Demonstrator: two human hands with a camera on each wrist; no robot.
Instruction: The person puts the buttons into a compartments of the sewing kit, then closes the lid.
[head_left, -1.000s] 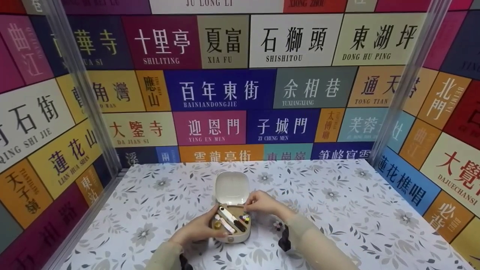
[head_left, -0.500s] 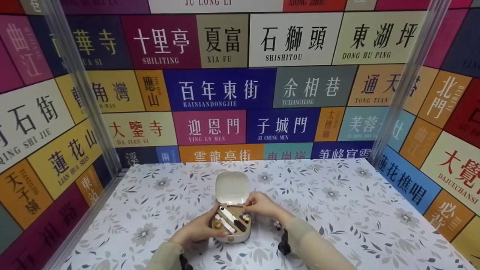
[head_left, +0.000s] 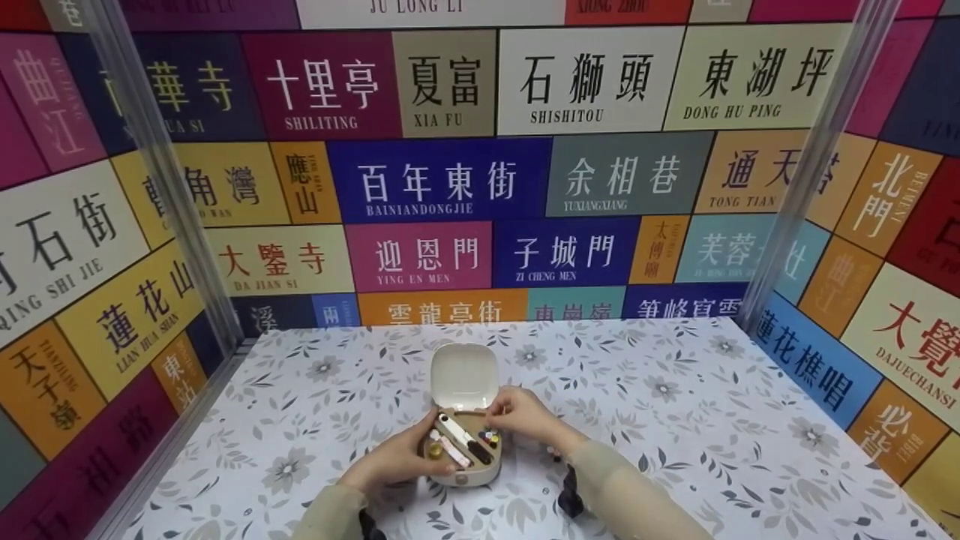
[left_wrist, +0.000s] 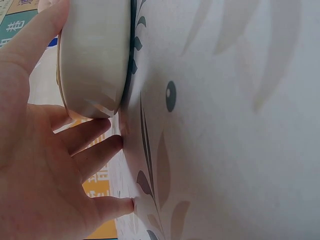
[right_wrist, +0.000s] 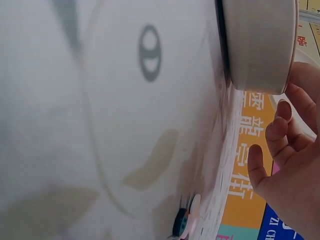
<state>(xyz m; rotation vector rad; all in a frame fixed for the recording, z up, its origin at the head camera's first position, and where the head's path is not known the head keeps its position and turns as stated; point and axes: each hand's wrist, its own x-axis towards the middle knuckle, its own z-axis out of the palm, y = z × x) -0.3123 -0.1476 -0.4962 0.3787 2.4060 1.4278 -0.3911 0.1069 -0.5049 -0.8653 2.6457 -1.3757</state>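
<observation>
And there's your right hand (head_left: 525, 412), slipping a touch nearer to you than it was a second ago, working along the right rim of the white case (head_left: 484, 475). Your left hand (head_left: 397, 454) hasn't budged, so the case sits just where it was, steady on the patterned surface (head_left: 637, 360), in front of you. I spot no piece coming or going inside; the work looks to be all at that right side for now.

Your left hand spans the case's left side, thumb at the front and fingers behind, half open and gripping it. Your right hand has its fingers bent in and bunched close, yet the tips go behind the rim in the wrist view; I can't tell whether they pinch anything.

Now the lie of it: the case is open, lid (head_left: 465, 375) standing up at the far side, clasp (head_left: 463, 478) facing you, its long axis running straight away from you. Inside, the white tool (head_left: 454, 429) lies aslant, far left to near right, the pinkish stick (head_left: 454, 453) alongside on nearly the same line, the colourful beads (head_left: 491, 436) over to the right.
</observation>
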